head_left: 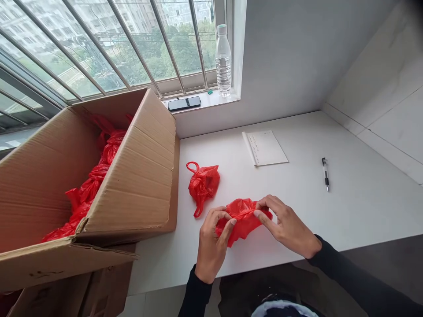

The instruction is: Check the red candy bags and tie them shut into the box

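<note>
Near the front edge of the white table, a red plastic bag (243,226) is spread between both hands. My left hand (213,240) pinches its left side between thumb and fingers. At the bag's upper right, my right hand (287,224) pinches the gathered rim. A second red bag (202,184), knotted with a loop handle sticking up, lies just beyond my left hand, untouched. Whether anything is inside the spread bag cannot be seen.
An open cardboard box (142,176) holding several red bags (95,176) stands at the left. Farther back on the table (297,141) lie a notepad (266,148) and a pen (325,175). The windowsill holds a phone (184,103) and a bottle (224,61).
</note>
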A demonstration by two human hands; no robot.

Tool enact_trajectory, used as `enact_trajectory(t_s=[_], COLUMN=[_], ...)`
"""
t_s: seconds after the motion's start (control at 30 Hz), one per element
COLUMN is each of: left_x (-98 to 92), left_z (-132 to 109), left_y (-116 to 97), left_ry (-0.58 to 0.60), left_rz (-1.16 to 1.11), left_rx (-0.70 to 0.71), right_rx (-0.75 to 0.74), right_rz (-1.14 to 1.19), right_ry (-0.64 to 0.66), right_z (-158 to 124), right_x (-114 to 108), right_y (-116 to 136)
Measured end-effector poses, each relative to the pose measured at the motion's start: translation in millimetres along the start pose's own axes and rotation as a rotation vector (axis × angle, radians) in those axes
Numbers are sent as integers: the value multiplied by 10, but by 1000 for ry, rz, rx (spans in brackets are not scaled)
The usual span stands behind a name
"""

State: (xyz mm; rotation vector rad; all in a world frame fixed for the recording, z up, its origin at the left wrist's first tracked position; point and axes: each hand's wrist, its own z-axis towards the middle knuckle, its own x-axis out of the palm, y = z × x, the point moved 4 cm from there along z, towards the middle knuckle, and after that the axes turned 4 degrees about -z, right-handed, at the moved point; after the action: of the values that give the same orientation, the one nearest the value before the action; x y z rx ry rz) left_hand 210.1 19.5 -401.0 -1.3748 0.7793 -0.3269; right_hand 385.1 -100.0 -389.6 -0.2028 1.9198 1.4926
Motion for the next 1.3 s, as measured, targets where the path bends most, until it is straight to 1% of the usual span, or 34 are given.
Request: enact_trajectory(t_s=[0.07, 0.17, 0.27, 0.33, 0.43, 0.5, 0.57, 0.7, 0.77, 0.83, 0.9, 0.93, 0.97, 1.03, 1.1, 1.17, 1.23, 1.3], left_x=[-45, -53, 18, 55, 37, 15, 26, 97, 77, 1, -86, -116, -130, -111, -71, -53, -74, -119], left_z=[-5, -18, -27, -27, -20, -19, -28, -61, -75, -90, -105, -112, -116, -118, -122, -137, -168, -214], left_y=[43, 51, 3, -28, -61, -89, -132, -197, -178, -137, -113, -117, -130, -179, -237, -277, -295, -323], left_ry=[-50, -111, -70, -30, -43, -65, -56, -31, -88, -194, -292, -320, -329, -293, -259, -271, -309, -332], left_rz=[9, 43, 83, 109, 125, 111, 94, 78, 53, 9, -47, -77, -107, -136, -54, 83, 176, 249], left_rx=[-9, 8, 51, 69, 61, 44, 36, 35, 2, -53, -100, -114, -123, -132, -120, -96, -69, -35], right_rx=[50, 92, 83, 64, 31, 16, 11, 3, 10, 41, 81, 95, 107, 126, 147, 153, 140, 119], right_rz=[37, 109, 188, 182, 142, 165, 193, 174, 174, 200, 272, 323, 373, 432, 430, 401, 371, 338], right_ry=[-23, -2, 14, 41, 42, 8, -4, 59, 37, -35, -113, -129, -125, -82, -24, -10, -32, -91], right_z=[-14, -36, -33, -22, -5, 6, 15, 16, 4, -16, -39, -48, -52, -52, -53, -72, -118, -189], right_x=[-34, -35, -16, -5, -21, -44, -47, -4, -16, -60, -112, -127, -134, -134, -136, -168, -221, -280], right_y=[-71, -116, -65, -13, 33, 40, 46, 72, 44, -35, -135, -177, -206, -217, -180, -122, -73, -52])
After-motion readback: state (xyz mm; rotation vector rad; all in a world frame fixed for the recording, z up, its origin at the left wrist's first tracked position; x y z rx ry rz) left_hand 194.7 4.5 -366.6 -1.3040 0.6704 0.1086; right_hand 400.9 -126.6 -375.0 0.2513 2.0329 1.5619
